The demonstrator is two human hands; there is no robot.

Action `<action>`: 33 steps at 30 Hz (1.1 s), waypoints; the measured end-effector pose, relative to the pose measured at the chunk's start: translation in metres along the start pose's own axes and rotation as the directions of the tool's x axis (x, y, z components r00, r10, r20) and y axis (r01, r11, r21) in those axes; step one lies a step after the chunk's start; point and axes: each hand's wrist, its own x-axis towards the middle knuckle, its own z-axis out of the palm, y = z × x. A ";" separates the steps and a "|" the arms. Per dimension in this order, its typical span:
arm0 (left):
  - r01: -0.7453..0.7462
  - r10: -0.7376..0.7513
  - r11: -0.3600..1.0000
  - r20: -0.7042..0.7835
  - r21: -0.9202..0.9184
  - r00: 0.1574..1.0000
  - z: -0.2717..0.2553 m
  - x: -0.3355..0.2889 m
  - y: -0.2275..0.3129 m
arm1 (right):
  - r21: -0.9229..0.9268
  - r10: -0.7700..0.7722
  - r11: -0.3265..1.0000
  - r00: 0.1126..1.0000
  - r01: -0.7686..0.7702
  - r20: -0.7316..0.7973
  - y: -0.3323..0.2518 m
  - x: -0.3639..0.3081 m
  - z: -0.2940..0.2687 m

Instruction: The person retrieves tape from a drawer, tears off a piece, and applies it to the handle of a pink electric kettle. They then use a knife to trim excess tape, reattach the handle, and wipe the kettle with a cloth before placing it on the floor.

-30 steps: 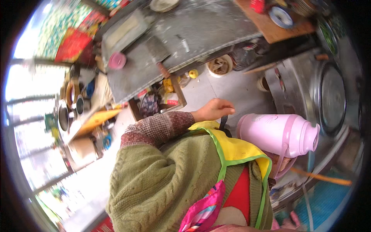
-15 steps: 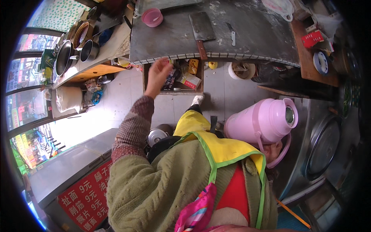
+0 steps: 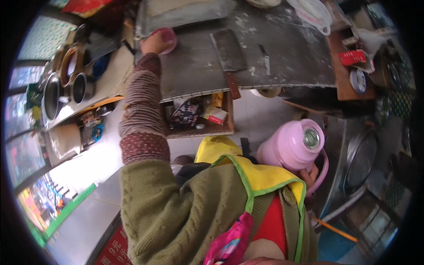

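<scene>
At the far left of the dark worktop, my left hand has its fingers closed over the near-left side of a small pink plastic bowl. The fingertips are partly blurred and the bowl's inside is mostly covered. Against my right side my right hand grips the handle of a pink thermos flask. The flask tilts away from my body, its round mouth uncovered. A cleaver with a wooden handle lies on the worktop, with a small knife to its right.
Below the worktop's edge a drawer stands pulled out, holding packets and a patterned cloth. Pans crowd the left counter. A metal tray lies at the back. Stacked bowls sit at the right.
My left hand has reached forward from above the drawer to the pink bowl. The thermos flask has shifted slightly left in view, its mouth turned more toward me, still in my right hand.
</scene>
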 end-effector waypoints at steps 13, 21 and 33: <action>-0.383 0.268 0.185 -0.329 -0.905 0.906 -0.119 -0.107 0.092 | -0.117 0.000 0.993 0.986 0.020 0.164 -0.041 0.072 0.055; -0.515 0.725 -0.116 -0.427 -0.850 0.541 -0.211 -0.233 0.194 | -0.235 -0.076 0.959 0.941 0.160 0.331 -0.059 0.108 0.053; -0.629 0.628 -0.085 -0.532 -0.773 0.569 -0.188 -0.257 0.216 | -0.377 -0.161 0.873 0.914 0.308 0.373 -0.081 0.120 0.052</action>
